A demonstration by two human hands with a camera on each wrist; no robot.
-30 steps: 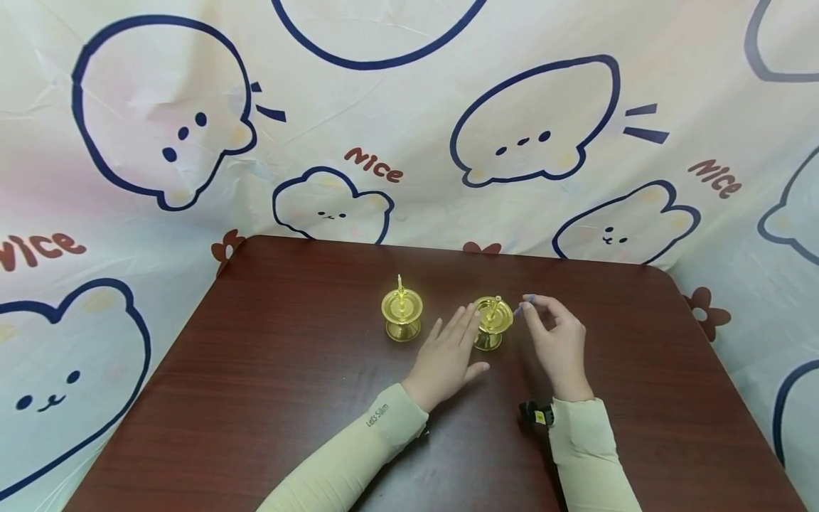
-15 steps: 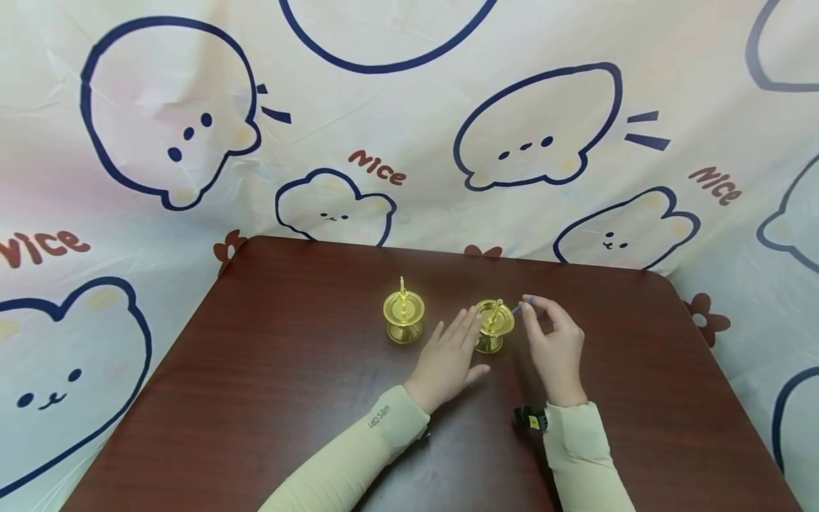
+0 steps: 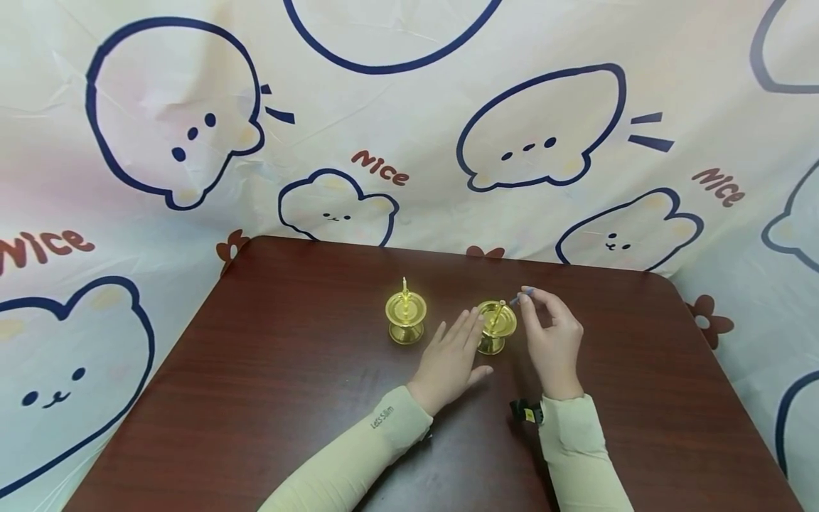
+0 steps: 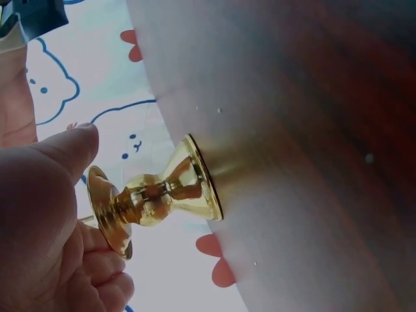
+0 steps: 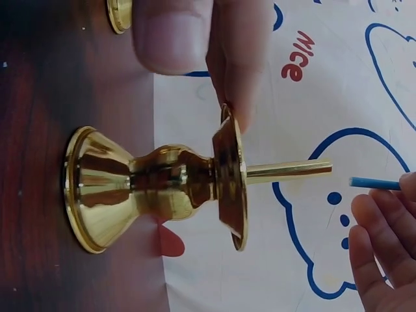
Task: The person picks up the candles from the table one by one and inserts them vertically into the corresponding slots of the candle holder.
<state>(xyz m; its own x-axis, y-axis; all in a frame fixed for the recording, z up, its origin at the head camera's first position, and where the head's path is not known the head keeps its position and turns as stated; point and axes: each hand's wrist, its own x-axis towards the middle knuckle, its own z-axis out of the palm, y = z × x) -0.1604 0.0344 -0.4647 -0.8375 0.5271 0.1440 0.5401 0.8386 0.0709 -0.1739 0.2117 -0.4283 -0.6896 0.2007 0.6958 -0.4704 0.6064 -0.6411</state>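
Two shiny gold-coloured candle holders stand upright on the brown table: the left holder (image 3: 406, 327) and the right holder (image 3: 493, 347). From the right holder's dish rises a thin hollow-looking tube (image 5: 289, 170). My left hand (image 3: 446, 363) rests its straight fingers against that dish's left rim, thumb spread apart. My right hand (image 3: 555, 347) pinches a thin blue stick (image 5: 375, 184) between thumb and fingertips. The stick's pale end points towards the tube's tip, with a small gap between them in the right wrist view. A slim pale-tipped piece stands upright in the left holder.
A pale cloth (image 3: 422, 107) printed with bear faces hangs behind and beside the table (image 3: 269, 370). Black wrist camera gear (image 3: 526, 412) sits at the right cuff. The left holder stands a short way left of my left fingertips.
My right hand has risen slightly, bringing the blue stick from beside the dish up near the tube's tip. My left hand stays at the rim; the view has shifted a little.
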